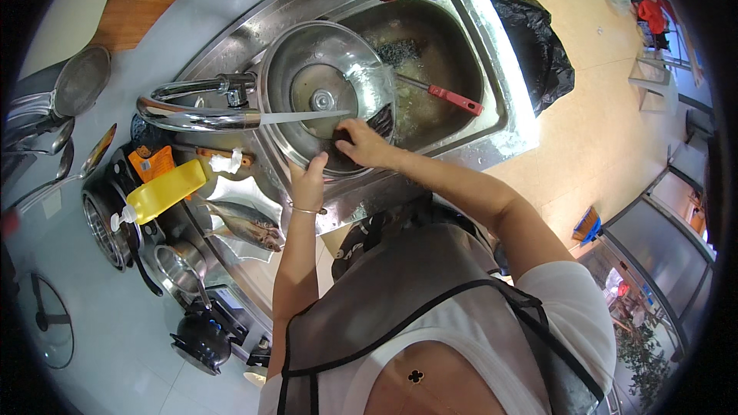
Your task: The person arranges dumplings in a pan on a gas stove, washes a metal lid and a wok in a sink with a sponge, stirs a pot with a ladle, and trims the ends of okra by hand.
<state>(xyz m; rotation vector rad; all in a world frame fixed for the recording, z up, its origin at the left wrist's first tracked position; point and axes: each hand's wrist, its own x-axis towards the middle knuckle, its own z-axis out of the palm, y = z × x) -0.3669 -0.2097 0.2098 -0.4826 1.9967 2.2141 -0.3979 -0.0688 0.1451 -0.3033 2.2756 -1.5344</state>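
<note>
A large round stainless-steel basin (280, 63) lies tilted over the left part of the kitchen sink. My left hand (309, 178) grips its near rim, thumb on the inside. My right hand (363, 144) reaches into the basin, its bent fingers around a small dark item (342, 134), mostly hidden. Water (305, 117) runs into the basin from the curved chrome tap (199, 115). Beside the basin, a red-handled tool (455, 100) with a metal shaft lies in the sink (490, 63). A dark mesh-like item (398, 52) sits at the sink's back.
Whole fish (245, 222) lie on white paper left of my left forearm. A yellow squeeze bottle (167, 190), a wooden-handled knife (247, 159) and a small steel pot (179, 268) are nearby. A black plastic bag (533, 49) hangs beyond the sink's right edge.
</note>
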